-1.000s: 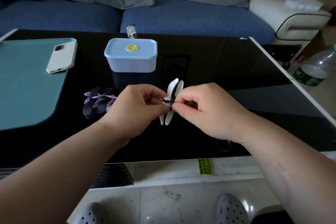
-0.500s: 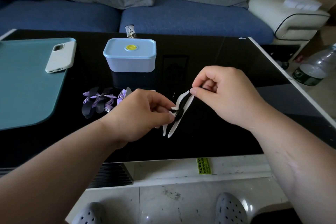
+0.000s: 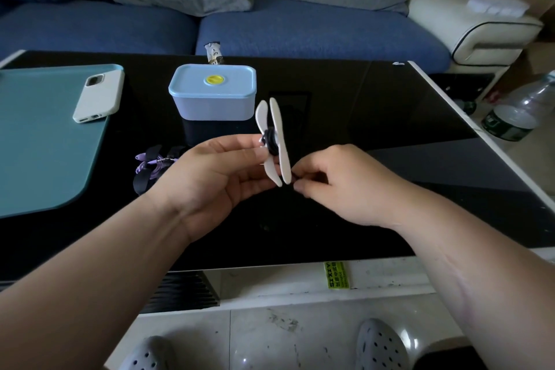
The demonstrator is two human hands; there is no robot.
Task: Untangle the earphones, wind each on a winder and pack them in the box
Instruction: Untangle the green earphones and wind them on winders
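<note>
Head view, as I watch from my remote station: the left hand (image 3: 228, 180), palm turned up over the black table (image 3: 390, 117), pinches the hub of a white winder (image 3: 278, 129) between thumb and fingers. The winder's two blades stand nearly upright in front of the light-blue box (image 3: 211, 99), whose lid is on. A black earphone cord (image 3: 271, 143) wraps the hub. The right hand (image 3: 339, 186) sits just beside the blades' lower tips, knuckles up and fingers curled, its fingertips pinching a dark strand of that cord. I count one winder in hand, one box and one white phone (image 3: 97, 97) on the teal mat (image 3: 39, 144). A purple-and-black bundle (image 3: 151, 165) lies on the table behind the left hand; I cannot count its pieces.
</note>
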